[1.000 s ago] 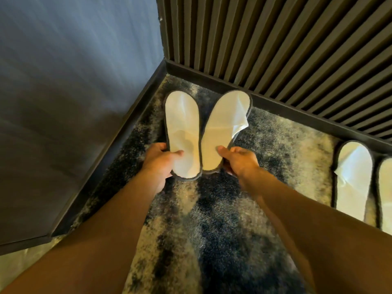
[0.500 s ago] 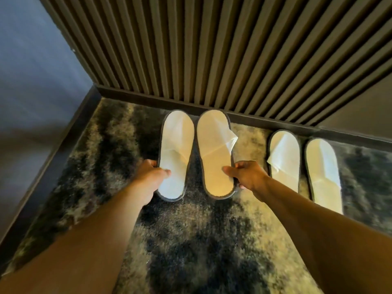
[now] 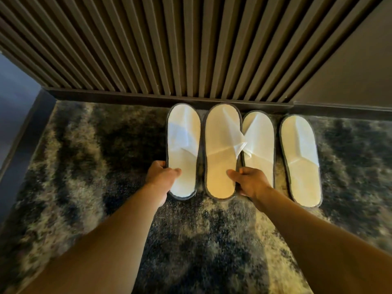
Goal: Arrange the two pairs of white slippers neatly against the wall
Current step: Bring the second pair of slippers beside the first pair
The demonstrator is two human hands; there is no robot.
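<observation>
- Four white slippers lie in a row at centre frame, toes towards the slatted wall (image 3: 169, 45), on a mottled dark carpet (image 3: 84, 177).
- The left hand (image 3: 162, 179) pinches the heel end of the leftmost slipper (image 3: 183, 149), thumb on the insole, fingers round its outer edge.
- The right hand (image 3: 251, 183) grips the second slipper (image 3: 220, 151) near its heel in the same way, thumb on top.
- The second slipper's loose strap overlaps the third slipper (image 3: 259, 141), just beside it.
- The fourth slipper (image 3: 301, 160) lies slightly apart at right, untouched.
- The toes of the two held slippers reach the dark skirting (image 3: 127, 96).
</observation>
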